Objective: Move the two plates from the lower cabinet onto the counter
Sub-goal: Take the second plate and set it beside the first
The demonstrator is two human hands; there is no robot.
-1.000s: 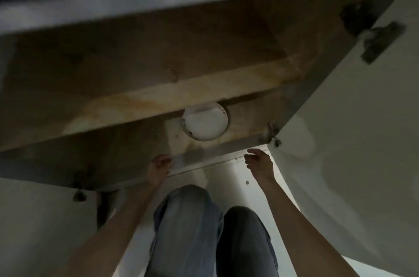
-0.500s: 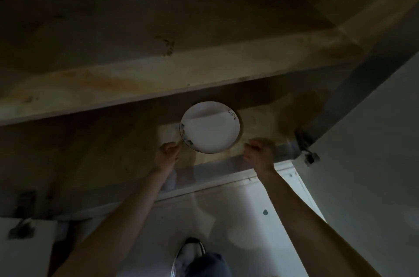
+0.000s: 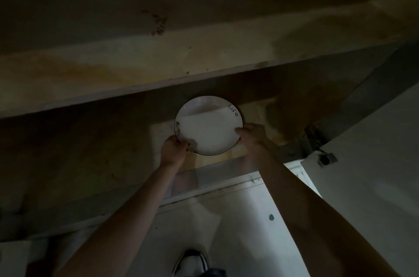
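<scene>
- I have both hands inside the dim lower cabinet, one on each side of a round white plate.
- My left hand is closed on the plate's lower-left rim, fingers curled over the edge beside a small dark printed motif.
- My right hand is closed on the right rim, thumb lying across the glossy face.
- Whether a second plate sits under this one, I cannot tell; only one face shows.
- The plate is smooth glazed ceramic with a thin dark line around its edge and the handwritten word "Life" near the rim, beyond my right hand.
- It lies on the cabinet floor, a stained, blotchy brown board, just past the cabinet's front lip, which runs across under my wrists.
- Directly beyond my hands, the shelf hangs low over the far half of the plate; its pale front edge crosses the view with yellowish water marks.
- The room between shelf and floor looks shallow; towards me, past the lip, the way is open.
- To the right of my right hand, a metal hinge sits at the cabinet corner, with the flat white door swung open.
- Left of my left hand, the floor board runs on bare.
- Below my forearms is pale floor, and a shoe between them.
</scene>
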